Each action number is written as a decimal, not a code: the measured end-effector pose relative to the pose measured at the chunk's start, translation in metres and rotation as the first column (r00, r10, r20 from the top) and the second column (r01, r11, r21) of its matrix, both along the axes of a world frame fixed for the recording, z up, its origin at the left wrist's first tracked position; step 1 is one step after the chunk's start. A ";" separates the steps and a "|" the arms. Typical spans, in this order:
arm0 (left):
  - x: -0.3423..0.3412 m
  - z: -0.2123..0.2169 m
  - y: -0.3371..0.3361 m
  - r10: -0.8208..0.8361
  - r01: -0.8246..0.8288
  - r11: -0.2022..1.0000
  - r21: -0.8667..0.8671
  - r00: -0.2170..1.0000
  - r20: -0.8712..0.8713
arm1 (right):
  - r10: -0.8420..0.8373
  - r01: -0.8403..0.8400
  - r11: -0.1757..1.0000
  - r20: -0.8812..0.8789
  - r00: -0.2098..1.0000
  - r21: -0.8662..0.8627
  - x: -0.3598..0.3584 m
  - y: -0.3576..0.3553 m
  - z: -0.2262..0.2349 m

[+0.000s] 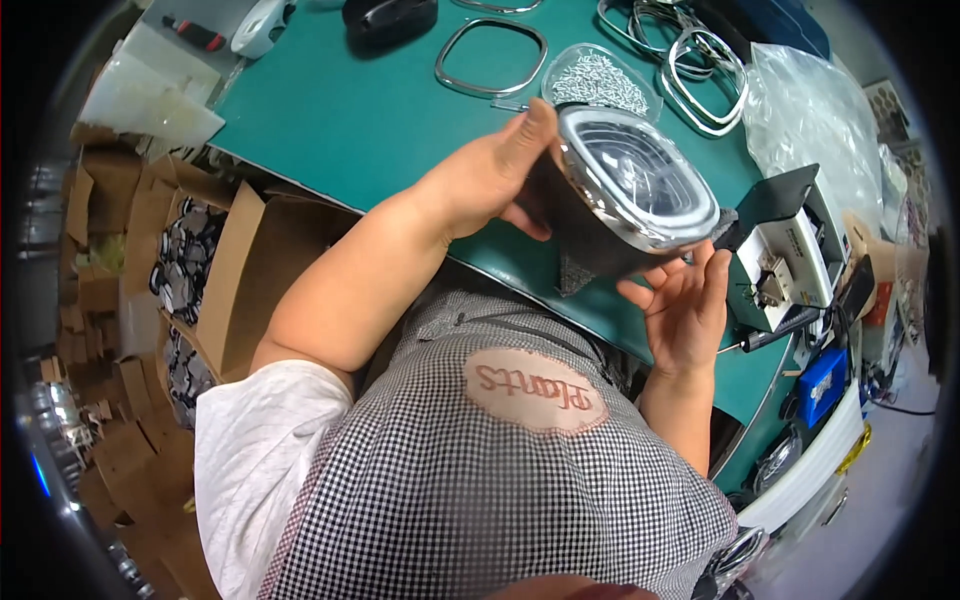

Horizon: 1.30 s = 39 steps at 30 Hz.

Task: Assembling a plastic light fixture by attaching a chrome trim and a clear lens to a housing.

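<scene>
Both my hands hold a lamp unit (630,190) with a clear lens, a chrome rim and a dark housing, lifted above the green work mat (350,120). My left hand (490,180) grips its left side, thumb on the rim. My right hand (685,300) supports it from below on the right, fingers spread against the housing. A clear dish of small silver screws (598,82) lies just behind the lamp unit.
Chrome trim rings (490,58) lie on the mat at the back, more rings (700,60) at the back right. A clear plastic bag (810,110) and a small grey machine (785,250) stand at the right. Open cardboard boxes (190,260) of parts sit left of the table.
</scene>
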<state>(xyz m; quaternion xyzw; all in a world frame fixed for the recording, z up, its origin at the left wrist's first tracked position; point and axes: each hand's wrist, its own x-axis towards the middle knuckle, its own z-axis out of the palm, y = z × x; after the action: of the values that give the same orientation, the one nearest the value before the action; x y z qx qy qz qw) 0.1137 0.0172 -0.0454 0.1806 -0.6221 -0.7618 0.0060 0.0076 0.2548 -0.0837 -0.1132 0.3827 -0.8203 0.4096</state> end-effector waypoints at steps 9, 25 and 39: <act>0.012 0.040 0.015 0.008 -0.035 0.959 -0.280 0.995 -0.098 | 0.150 -0.020 0.966 0.497 0.855 -0.257 -0.002 -0.016 0.007; 0.057 0.021 0.001 -0.007 -0.114 0.934 -0.339 0.942 -0.336 | 0.023 -0.015 0.993 0.069 0.997 -0.115 0.028 -0.034 0.017; 0.299 -0.107 -0.121 0.893 -0.823 0.450 0.346 0.406 -0.195 | 0.354 -0.306 0.935 -0.407 0.842 0.180 0.039 -0.062 0.013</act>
<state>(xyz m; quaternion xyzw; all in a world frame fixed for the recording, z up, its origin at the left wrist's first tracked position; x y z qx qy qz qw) 0.4123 -0.1035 -0.1527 0.3362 -0.3494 -0.7242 0.4904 0.0470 0.1927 -0.0710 -0.3343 0.4824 -0.6697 0.4551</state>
